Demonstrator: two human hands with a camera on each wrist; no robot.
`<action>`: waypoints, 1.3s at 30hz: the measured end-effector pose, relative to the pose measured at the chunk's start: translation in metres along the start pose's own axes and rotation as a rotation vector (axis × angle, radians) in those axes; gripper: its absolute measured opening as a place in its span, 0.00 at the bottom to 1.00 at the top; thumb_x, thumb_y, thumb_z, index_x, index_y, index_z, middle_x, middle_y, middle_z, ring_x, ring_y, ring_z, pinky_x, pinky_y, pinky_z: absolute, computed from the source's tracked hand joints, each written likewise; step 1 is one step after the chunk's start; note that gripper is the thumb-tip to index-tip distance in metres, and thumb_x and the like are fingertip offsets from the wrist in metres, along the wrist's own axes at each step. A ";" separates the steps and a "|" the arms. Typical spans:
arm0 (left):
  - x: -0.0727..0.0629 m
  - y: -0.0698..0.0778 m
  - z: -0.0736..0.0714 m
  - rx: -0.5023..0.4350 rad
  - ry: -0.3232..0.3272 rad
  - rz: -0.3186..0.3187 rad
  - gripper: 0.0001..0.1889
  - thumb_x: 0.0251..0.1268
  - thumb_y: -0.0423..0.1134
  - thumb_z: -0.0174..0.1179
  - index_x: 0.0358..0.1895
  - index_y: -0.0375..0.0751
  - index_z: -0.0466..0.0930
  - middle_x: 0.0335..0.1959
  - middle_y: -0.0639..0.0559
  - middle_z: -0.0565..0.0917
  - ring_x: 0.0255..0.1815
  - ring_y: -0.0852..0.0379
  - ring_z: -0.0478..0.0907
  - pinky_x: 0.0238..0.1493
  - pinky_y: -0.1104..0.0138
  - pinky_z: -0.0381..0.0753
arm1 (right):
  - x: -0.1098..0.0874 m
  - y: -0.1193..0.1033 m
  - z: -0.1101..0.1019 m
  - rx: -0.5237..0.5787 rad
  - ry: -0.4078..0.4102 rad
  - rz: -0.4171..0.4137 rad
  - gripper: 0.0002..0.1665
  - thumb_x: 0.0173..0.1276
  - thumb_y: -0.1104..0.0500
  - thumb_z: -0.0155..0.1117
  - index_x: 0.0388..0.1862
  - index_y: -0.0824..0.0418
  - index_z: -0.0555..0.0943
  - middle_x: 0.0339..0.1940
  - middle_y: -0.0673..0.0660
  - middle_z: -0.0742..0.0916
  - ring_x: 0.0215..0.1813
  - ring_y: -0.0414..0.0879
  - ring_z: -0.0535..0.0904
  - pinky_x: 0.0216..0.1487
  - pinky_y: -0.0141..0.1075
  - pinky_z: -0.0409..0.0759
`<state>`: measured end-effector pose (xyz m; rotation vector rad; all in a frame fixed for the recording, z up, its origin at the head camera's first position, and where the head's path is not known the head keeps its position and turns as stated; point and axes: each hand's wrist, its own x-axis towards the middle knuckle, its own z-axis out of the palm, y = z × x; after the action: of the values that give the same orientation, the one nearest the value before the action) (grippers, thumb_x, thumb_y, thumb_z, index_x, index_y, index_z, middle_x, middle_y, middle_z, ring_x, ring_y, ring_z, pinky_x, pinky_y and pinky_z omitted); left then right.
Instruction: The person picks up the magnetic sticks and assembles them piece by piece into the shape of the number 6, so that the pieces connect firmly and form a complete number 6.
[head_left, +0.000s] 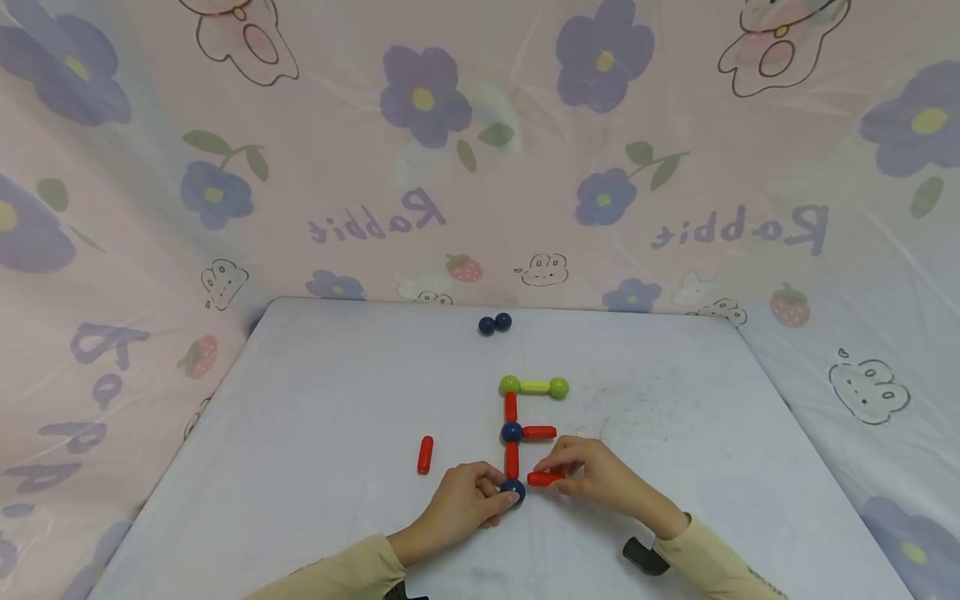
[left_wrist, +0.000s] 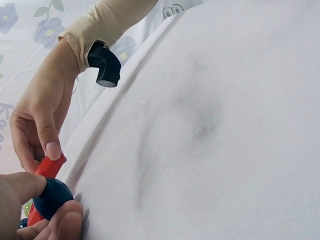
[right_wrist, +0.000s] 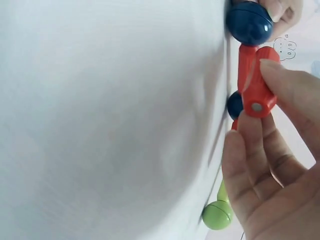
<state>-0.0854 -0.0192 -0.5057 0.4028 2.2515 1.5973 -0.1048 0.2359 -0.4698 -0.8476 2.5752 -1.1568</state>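
Note:
On the table lies a chain of magnetic balls and rods. My left hand (head_left: 467, 502) pinches its nearest dark blue ball (head_left: 513, 492) between thumb and fingers. In my right hand (head_left: 596, 477) a loose red magnetic rod (head_left: 545, 479) is gripped, its far end just short of that ball; a silver magnet tip shows in the right wrist view on the rod (right_wrist: 260, 90). From the held ball a red rod (head_left: 512, 461) runs to a middle blue ball (head_left: 512, 432) with a red side rod (head_left: 539, 432). Beyond, another red rod (head_left: 511, 407) meets a green ball (head_left: 510, 385).
A light green rod (head_left: 535, 387) joins the far green ball to a second green ball (head_left: 559, 387). Left of the chain lies a single red rod (head_left: 425, 455). Two dark blue balls (head_left: 495, 323) sit near the table's back edge. A printed curtain (head_left: 480, 183) surrounds the table.

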 end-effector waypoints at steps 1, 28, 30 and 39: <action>0.000 0.000 0.000 -0.003 -0.001 -0.001 0.17 0.60 0.44 0.70 0.45 0.37 0.81 0.21 0.55 0.84 0.18 0.64 0.79 0.22 0.73 0.80 | 0.000 0.000 0.001 0.001 -0.004 0.003 0.18 0.58 0.65 0.74 0.47 0.51 0.88 0.37 0.48 0.85 0.39 0.37 0.77 0.42 0.29 0.80; 0.001 -0.001 0.000 -0.010 -0.002 -0.014 0.16 0.60 0.45 0.70 0.45 0.39 0.82 0.22 0.57 0.84 0.19 0.64 0.79 0.22 0.73 0.80 | -0.001 0.001 0.011 -0.013 -0.057 0.008 0.14 0.58 0.58 0.75 0.45 0.50 0.88 0.37 0.45 0.86 0.39 0.35 0.77 0.41 0.28 0.78; 0.001 -0.001 0.000 -0.012 -0.004 -0.010 0.16 0.60 0.45 0.70 0.45 0.38 0.82 0.22 0.57 0.84 0.19 0.64 0.79 0.22 0.73 0.80 | -0.001 0.001 0.011 -0.016 -0.064 0.006 0.14 0.59 0.58 0.75 0.45 0.51 0.88 0.37 0.45 0.86 0.39 0.34 0.77 0.42 0.28 0.79; -0.001 0.001 0.000 -0.033 -0.003 -0.004 0.16 0.59 0.44 0.71 0.44 0.37 0.82 0.22 0.54 0.85 0.18 0.64 0.79 0.21 0.74 0.79 | -0.001 0.002 0.011 -0.012 -0.074 0.008 0.14 0.58 0.59 0.75 0.45 0.51 0.87 0.37 0.45 0.86 0.39 0.34 0.77 0.42 0.28 0.80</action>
<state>-0.0851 -0.0196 -0.5048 0.3915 2.2196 1.6289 -0.1005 0.2306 -0.4784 -0.8655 2.5266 -1.0874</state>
